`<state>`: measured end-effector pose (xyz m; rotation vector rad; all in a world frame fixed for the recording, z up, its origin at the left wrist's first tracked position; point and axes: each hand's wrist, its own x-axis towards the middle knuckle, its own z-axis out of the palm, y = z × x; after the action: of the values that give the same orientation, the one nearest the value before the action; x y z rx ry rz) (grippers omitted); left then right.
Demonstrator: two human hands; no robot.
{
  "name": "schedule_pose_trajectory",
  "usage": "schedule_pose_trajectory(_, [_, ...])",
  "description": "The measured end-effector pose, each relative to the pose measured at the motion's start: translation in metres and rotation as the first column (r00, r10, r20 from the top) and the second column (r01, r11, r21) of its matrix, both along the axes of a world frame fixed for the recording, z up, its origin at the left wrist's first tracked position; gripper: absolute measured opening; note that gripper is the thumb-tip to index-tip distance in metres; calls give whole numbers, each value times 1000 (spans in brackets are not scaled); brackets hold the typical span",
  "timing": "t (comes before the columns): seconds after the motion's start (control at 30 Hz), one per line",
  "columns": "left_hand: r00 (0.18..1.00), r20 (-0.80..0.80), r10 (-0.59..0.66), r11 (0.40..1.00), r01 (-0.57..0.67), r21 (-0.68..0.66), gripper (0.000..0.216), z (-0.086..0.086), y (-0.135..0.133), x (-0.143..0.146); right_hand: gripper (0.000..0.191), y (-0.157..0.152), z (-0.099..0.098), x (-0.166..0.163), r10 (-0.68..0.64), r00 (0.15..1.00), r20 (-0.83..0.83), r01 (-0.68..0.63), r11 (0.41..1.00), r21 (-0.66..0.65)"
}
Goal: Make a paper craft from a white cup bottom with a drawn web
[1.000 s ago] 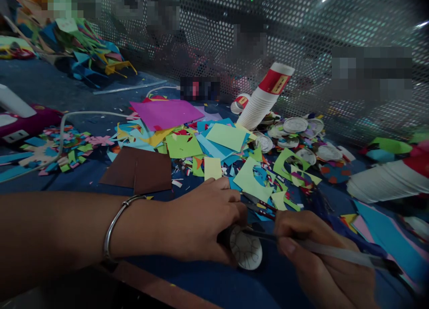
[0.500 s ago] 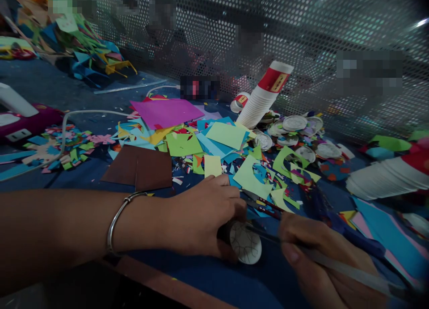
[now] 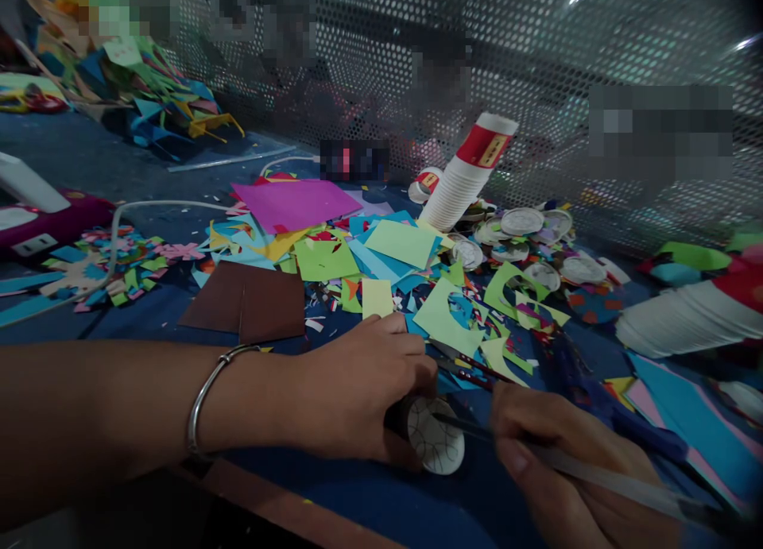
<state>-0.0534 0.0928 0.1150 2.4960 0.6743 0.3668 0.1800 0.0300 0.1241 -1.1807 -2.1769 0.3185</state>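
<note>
My left hand [image 3: 369,390], with a silver bangle on its wrist, is wrapped round a paper cup [image 3: 435,446] lying on its side. The cup's round white base faces right and carries thin dark curved lines; its side is mostly hidden by my fingers. In my right hand [image 3: 560,454] a pen with a translucent barrel [image 3: 602,476] is pinched, its dark tip on or close to the cup's base. Dark red-handled scissors [image 3: 470,372] lie just beyond, between both hands. Blue scissors handles [image 3: 620,410] are beside my right hand.
Paper scraps [image 3: 447,318] and coloured sheets [image 3: 298,203] spread beyond my hands, with brown paper [image 3: 247,303] at left. Stacked paper cups [image 3: 456,191] lean near the mesh wall [image 3: 381,64]; another stack [image 3: 685,318] lies at right. A white cable [image 3: 167,203] crosses the left side.
The pen tip has moved slightly left and down, further onto the cup's base. My left hand keeps its hold on the cup.
</note>
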Motion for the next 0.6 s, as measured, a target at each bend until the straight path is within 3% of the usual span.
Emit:
schedule_pose_trajectory(0.33, [1000,15,-2,1000,2,7,40,-2,0,1,11,1,6,4,51,996,79,-53,999,15])
schedule_pose_trajectory(0.6, [1000,24,5,1000,-5,1,38,-1,-1,1,10,6,-2,6,76,993,87,-79,996,30])
